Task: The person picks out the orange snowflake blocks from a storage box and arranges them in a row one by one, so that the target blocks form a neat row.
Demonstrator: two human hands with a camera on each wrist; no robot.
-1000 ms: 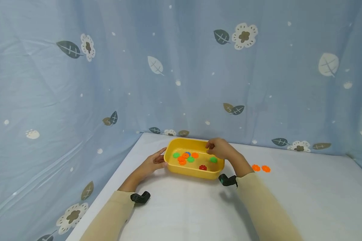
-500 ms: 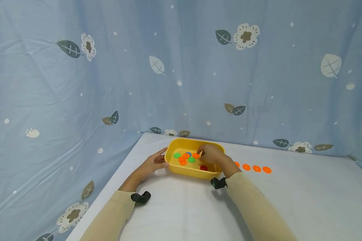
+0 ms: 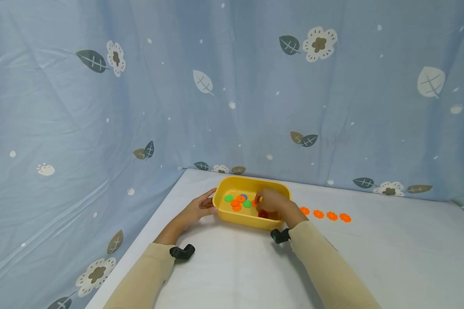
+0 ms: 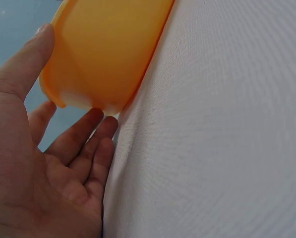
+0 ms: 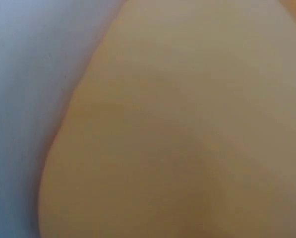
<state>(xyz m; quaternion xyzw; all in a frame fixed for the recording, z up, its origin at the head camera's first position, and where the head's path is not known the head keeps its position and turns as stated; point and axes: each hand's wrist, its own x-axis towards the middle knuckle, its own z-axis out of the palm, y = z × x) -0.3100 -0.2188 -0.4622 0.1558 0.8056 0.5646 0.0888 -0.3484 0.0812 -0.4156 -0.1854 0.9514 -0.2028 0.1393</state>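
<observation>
A yellow plastic tray (image 3: 244,220) stands near the back of the white table. My left hand (image 3: 195,209) rests at its left end; in the left wrist view, the thumb lies along the wall and loosely bent fingertips touch the end. Inside, my right hand (image 3: 272,201) has its bent fingers at an orange snowflake disc (image 3: 254,203), which they pinch and partly cover. A red disc (image 3: 263,214) lies just below that hand. Further left are several orange discs (image 3: 236,207), green discs (image 3: 229,198) and a blue disc (image 3: 244,196). The tray's blurred wall (image 5: 162,124) fills the right wrist view.
Several orange discs (image 3: 332,216) form a row on the table right of the tray, the nearest beside my right forearm. A blue patterned curtain (image 3: 247,86) hangs behind and to the left. White cloth (image 3: 232,266) covers the table.
My right hand has moved left and down into the tray, to the orange disc, and now covers the spot where a green disc lay. More of the orange row shows. My left hand stays put.
</observation>
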